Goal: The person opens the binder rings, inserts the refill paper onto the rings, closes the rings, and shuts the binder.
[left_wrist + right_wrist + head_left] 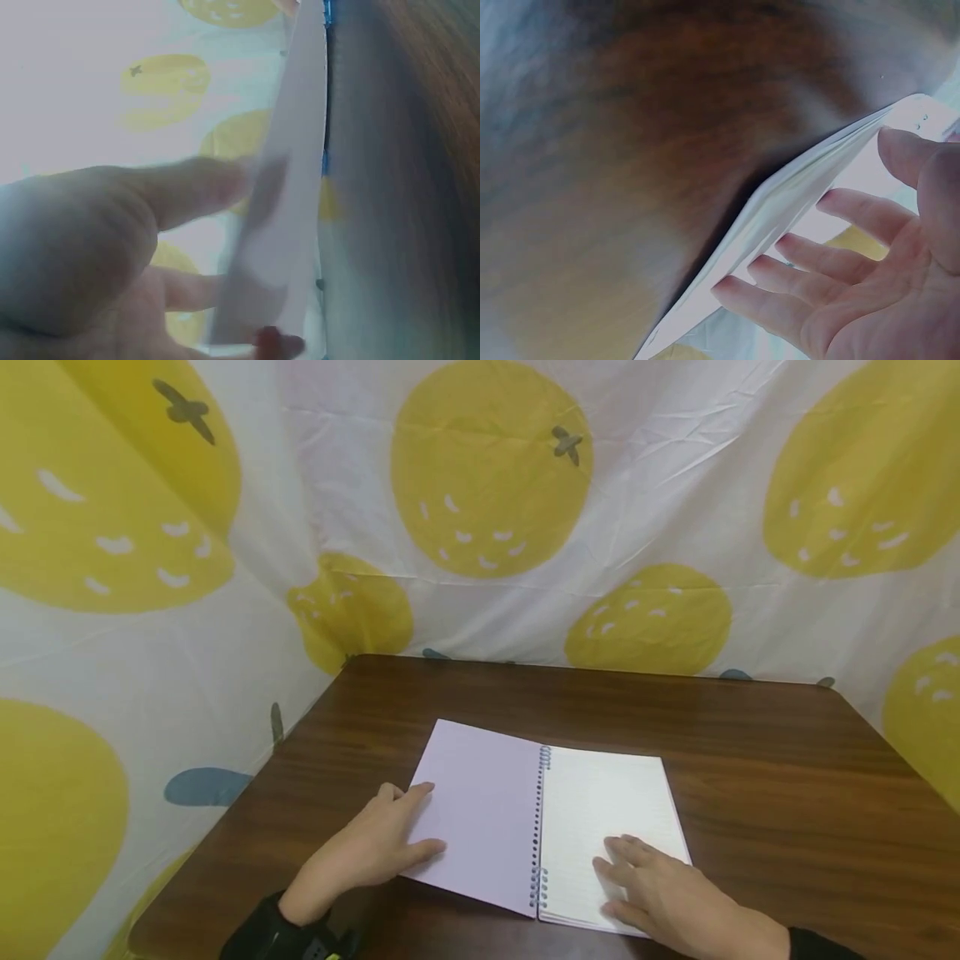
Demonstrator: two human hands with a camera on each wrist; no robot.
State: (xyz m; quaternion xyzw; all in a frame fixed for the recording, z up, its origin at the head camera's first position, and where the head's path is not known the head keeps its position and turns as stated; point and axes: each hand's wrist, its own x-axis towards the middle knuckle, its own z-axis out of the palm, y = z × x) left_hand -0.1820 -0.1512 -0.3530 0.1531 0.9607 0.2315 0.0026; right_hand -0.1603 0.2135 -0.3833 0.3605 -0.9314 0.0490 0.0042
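A spiral notebook lies spread on the table, its lavender cover (480, 810) turned to the left and a white lined page (600, 793) facing up on the right. Blue rings (545, 757) show at the top and bottom of the spine. My left hand (375, 839) rests at the cover's outer left edge, thumb and index finger extended over it; in the left wrist view the hand is blurred beside the cover. Fingers spread, my right hand (667, 893) lies on the lower right of the page. The right wrist view shows its straight fingertips (731, 289) against the paper.
The dark wooden table (787, 777) extends behind the notebook and to both sides. Behind it and at the sides hangs a white cloth (337, 468) printed with large yellow fruit. A dark band (288, 935) sits around the left wrist.
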